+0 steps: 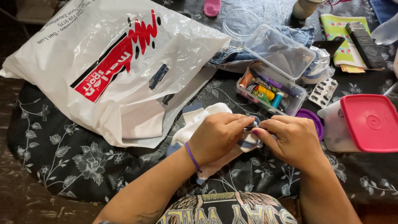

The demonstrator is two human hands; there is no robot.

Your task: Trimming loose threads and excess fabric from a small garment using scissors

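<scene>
My left hand (217,137) pinches a white sock with blue-grey bands (198,119) that lies on the dark flowered tablecloth (62,145). A purple band circles that wrist. My right hand (292,141) meets it fingertip to fingertip at the sock's striped edge, its thumb and forefinger pressed together on the fabric; whether they also hold something small between them is hidden. Just beyond the hands stands an open clear plastic box (271,89) with several coloured thread spools inside.
A large white plastic shopping bag (112,62) covers the left half of the table. At right are a white tub with a pink lid (369,122), a purple lid (313,118), a pill blister (323,92), denim cloth (236,54), a remote control (365,43) and papers.
</scene>
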